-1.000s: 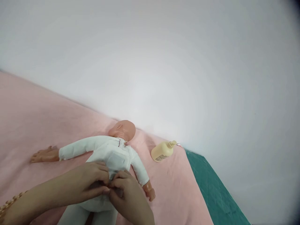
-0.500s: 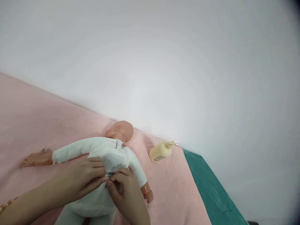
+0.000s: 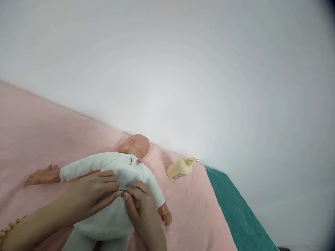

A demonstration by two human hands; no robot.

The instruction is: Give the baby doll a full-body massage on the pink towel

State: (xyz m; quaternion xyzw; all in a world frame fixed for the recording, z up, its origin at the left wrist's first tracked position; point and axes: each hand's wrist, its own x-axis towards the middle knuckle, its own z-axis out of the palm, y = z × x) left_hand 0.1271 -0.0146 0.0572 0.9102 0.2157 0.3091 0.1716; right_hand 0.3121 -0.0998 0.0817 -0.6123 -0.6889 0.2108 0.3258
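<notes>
A doll (image 3: 104, 223) with a white cloth body and brown plastic head and hands lies on a pink cloth (image 3: 193, 212). Over its torso, my left hand (image 3: 98, 193) and my right hand (image 3: 142, 205) meet fingertip to fingertip. Both hands are closed in a pinch at the lower edge of a pale patch (image 3: 127, 178) on the doll's body. What the fingertips grip is too small to make out. A beaded bracelet circles my left wrist.
A pale yellow pump bottle (image 3: 180, 168) stands to the right of the doll's head, near the wall (image 3: 167, 69). Beyond the pink cloth, a green surface (image 3: 235, 205) shows at the right.
Both hands have shifted slightly up toward the doll's head, still pinched together. The doll and bottle look nearly unchanged.
</notes>
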